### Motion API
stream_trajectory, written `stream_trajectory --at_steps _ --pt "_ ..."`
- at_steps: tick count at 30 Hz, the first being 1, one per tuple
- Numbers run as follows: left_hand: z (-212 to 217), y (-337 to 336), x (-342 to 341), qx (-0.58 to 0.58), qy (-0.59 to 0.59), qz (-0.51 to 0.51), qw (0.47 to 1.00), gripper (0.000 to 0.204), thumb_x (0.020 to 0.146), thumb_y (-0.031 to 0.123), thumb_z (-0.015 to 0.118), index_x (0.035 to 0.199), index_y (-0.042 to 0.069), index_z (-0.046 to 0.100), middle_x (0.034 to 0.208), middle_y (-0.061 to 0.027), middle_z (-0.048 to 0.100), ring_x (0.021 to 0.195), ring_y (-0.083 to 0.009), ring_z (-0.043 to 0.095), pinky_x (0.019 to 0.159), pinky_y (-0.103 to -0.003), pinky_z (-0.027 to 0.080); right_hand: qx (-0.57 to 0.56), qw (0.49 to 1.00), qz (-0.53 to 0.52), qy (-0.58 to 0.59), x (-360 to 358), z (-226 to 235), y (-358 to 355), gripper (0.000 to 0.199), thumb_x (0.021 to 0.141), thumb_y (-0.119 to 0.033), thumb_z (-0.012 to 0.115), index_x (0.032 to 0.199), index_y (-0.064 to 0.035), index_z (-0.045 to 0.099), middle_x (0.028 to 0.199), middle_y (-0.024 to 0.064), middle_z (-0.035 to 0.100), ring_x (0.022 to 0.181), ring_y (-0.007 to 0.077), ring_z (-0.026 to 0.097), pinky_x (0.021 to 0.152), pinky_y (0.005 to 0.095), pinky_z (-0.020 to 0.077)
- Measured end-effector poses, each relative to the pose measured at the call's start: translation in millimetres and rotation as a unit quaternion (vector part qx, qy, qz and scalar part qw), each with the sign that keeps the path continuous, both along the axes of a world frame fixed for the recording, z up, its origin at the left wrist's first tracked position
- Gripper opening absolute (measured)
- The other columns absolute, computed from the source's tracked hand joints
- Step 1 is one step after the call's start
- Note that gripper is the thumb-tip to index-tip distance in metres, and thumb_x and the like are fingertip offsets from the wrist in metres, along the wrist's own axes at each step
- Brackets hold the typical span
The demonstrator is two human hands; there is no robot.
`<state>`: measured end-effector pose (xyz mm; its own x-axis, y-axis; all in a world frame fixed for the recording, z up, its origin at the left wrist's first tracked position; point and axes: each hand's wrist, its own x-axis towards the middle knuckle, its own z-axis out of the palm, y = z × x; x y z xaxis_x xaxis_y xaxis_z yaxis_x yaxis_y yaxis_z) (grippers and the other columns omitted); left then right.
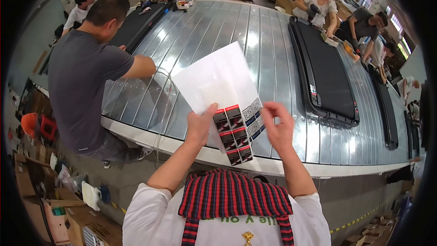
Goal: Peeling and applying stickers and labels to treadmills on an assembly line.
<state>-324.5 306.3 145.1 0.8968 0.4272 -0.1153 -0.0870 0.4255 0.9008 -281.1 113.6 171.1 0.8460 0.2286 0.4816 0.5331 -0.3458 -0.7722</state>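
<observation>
Sheet of stickers, white backing, held up at centre frame above the near edge of the conveyor; lower right corner carrying rows of small red-and-black and grey labels, remainder blank. Left hand pinching the sheet's lower left edge, thumb on top. Right hand just beside the label rows at the sheet's right edge, fingers loosely curled, thumb and forefinger close together at the edge; whether actually gripping a label, cannot tell. Conveyor of ribbed silver slats filling the middle of the frame, curved pale rim along the lower edge, bare slats behind the sheet. Black treadmill deck at right of centre, well apart from the sheet; a second dark deck at upper left. Person in grey shirt at left, leaning on the conveyor's rim, near the sheet's left side. Other workers along the far upper edge. Cardboard boxes on the floor, lower left. Striped red-and-black apron at bottom centre.
</observation>
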Motion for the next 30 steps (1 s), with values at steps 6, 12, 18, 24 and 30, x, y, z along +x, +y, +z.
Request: stream_trajectory --at_steps 6,12,18,24,30 --pt "-11 11 -14 -0.025 -0.001 -0.099 0.995 0.043 0.076 0.019 0.065 0.109 -0.003 0.048 0.1 -0.0079 0.056 0.089 -0.0161 0.054 0.078 -0.028 0.043 0.181 0.926 0.164 0.29 -11 -23 57 0.025 0.079 -0.003 0.057 0.102 0.0031 0.048 0.083 0.0055 0.058 0.073 0.0078 0.055 0.064 0.0201 0.0447" --pt "-10 30 -23 0.002 -0.007 -0.072 0.997 0.043 0.077 0.024 0.065 0.108 -0.001 0.05 0.098 -0.006 0.056 0.086 -0.0136 0.053 0.075 -0.027 0.043 -0.068 0.997 0.022 0.005 -10 -16 69 0.026 0.075 -0.002 0.059 0.1 -0.0009 0.051 0.083 0.0056 0.059 0.069 0.0106 0.055 0.063 0.0217 0.0441" --pt "-14 21 -24 0.017 -0.02 -0.002 1.0 0.039 0.076 0.026 0.066 0.102 0.0 0.053 0.092 -0.003 0.056 0.08 -0.0102 0.051 0.07 -0.025 0.042 -0.018 0.981 0.137 0.138 -38 -10 86 0.013 0.073 -0.003 0.063 0.084 0.0001 0.057 0.074 0.007 0.059 0.064 0.0122 0.055 0.057 0.0236 0.045" --pt "-6 -5 -30 0.089 -0.029 -0.034 0.995 0.032 0.076 0.028 0.065 0.089 0.0 0.057 0.079 -0.0005 0.056 0.069 -0.0084 0.05 0.059 -0.023 0.042 0.033 0.977 0.165 0.131 -46 -21 69 0.013 0.076 -0.003 0.06 0.087 0.0016 0.056 0.074 0.0083 0.062 0.067 0.0136 0.059 0.062 0.0244 0.047" --pt "-10 -38 -21 0.189 -0.016 -0.028 0.981 0.032 0.078 0.031 0.063 0.084 -0.001 0.058 0.071 0.0001 0.056 0.064 -0.007 0.049 0.055 -0.023 0.041 0.038 0.982 0.124 0.139 -43 -35 32 0.011 0.08 -0.004 0.055 0.087 0.004 0.056 0.075 0.0093 0.062 0.068 0.0114 0.059 0.062 0.0237 0.0474"
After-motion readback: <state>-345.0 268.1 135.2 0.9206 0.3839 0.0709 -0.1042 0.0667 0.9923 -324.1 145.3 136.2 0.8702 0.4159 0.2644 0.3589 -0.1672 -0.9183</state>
